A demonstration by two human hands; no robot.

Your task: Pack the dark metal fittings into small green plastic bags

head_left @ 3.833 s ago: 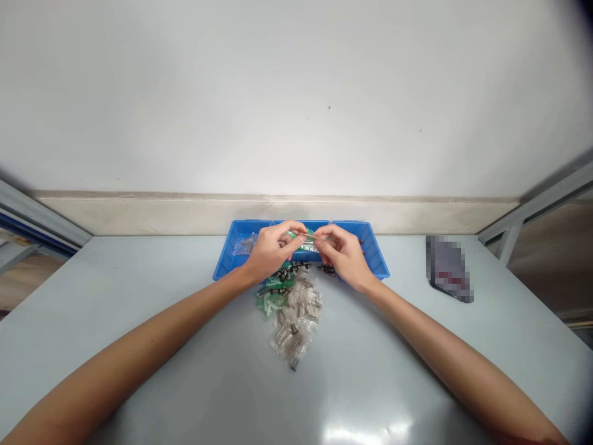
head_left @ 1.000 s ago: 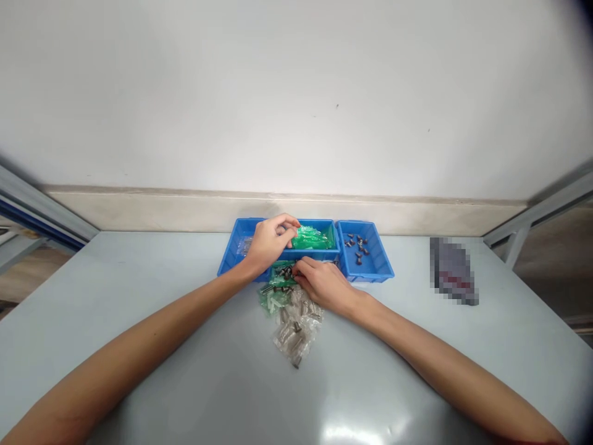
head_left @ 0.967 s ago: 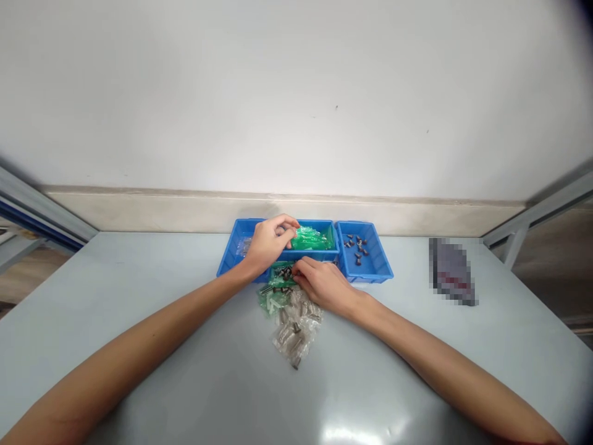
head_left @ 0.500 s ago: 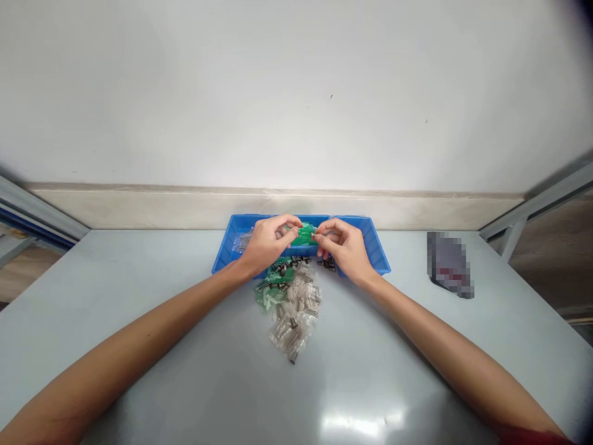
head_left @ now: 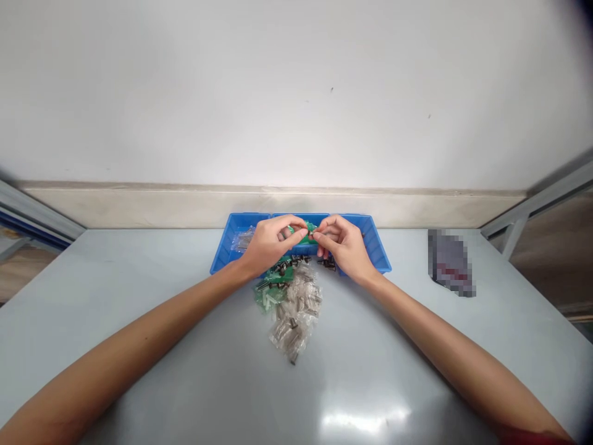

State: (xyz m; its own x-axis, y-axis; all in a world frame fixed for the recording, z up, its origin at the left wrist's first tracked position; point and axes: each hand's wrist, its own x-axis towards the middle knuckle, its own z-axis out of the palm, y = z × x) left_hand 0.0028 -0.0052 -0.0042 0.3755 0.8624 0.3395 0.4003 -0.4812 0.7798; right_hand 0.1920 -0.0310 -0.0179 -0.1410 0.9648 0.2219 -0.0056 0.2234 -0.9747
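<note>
This place seems to be a small workshop or a packing corner, where small parts are handled. The plain grey table (head_left: 208,383) serves as a workbench, and at its back stand three blue plastic bins (head_left: 221,254) in a row. In front of them lie small clear bags (head_left: 303,300) and green bags (head_left: 269,298), together with loose dark metal parts (head_left: 327,264), which look like screws. Grey metal frames (head_left: 556,185) stand at both sides, and behind is a bare, pale wall (head_left: 278,93) with a few marks.
</note>
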